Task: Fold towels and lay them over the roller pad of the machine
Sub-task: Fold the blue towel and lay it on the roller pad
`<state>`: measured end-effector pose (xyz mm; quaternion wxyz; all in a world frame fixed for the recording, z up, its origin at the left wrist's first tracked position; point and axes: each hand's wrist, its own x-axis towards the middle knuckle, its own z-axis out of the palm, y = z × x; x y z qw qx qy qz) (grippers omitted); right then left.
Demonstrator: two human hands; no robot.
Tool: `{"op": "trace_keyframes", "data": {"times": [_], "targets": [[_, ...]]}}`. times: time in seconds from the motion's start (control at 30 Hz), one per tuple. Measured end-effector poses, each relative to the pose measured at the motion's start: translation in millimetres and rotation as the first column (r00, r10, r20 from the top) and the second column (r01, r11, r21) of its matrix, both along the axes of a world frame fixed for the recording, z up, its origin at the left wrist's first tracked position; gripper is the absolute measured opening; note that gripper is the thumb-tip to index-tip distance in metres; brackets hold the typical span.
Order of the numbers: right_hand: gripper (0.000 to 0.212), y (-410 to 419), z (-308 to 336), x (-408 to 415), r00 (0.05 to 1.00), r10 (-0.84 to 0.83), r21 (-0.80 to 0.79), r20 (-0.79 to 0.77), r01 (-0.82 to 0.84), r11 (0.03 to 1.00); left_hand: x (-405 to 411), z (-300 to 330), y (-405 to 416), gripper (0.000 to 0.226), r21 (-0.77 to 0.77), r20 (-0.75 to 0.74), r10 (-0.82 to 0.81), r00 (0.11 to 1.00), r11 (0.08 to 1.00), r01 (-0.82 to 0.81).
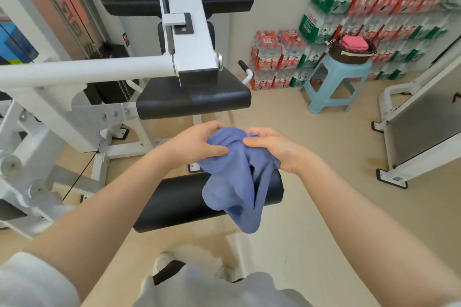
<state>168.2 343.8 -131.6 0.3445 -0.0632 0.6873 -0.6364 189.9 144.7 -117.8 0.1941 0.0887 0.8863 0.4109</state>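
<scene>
Your left hand (197,143) grips the bunched top of a crumpled blue terry towel (237,182), fingers curled round the cloth with the thumb pressed on its front. Your right hand (272,147) pinches the same bunch from the other side, thumb lying across the folds. The towel hangs unfolded from both hands, in front of the right end of the black cylindrical roller pad (179,204); whether it touches the pad cannot be told. Beyond it sits the black padded seat (194,101) of the white steel machine (189,40). Farther right, a light-blue plastic stool (331,82) carries a dark basket (351,53) with a folded pink towel (354,42), beside stacked packs of bottled water (374,2).
</scene>
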Motion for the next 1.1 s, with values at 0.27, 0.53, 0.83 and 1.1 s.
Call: {"op": "trace_keyframes", "data": {"times": [0.27, 0.53, 0.83, 1.1], "targets": [[0.024, 3.3, 6.1, -7.6, 0.94, -0.321, -0.215, 0.112, 0.338, 0.916, 4.9, -5.4, -4.4, 0.024, 0.719, 0.448, 0.307, 0.84, 0.435, -0.543], [0.023, 2.7, -15.5, -5.4, 0.878, -0.46, 0.045, 0.136, 0.458, 0.888, 1.0, -42.5, -4.7, 0.027, 0.283, 0.313, 0.614, 0.725, 0.668, -0.688], [0.038, 8.9, -35.7, -0.1, 0.809, 0.441, 0.837, -0.388, 0.109, 0.537, 13.2, -53.9, -8.5, 0.03, 0.221, 0.079, 0.567, 0.82, 0.792, -0.57], [0.034, -0.1, -18.2, 21.2, 0.525, 0.55, 0.722, -0.649, 0.195, 0.664, 21.8, -52.3, 6.4, 0.041, 0.19, 0.011, 0.498, 0.867, 0.85, -0.491]]}}
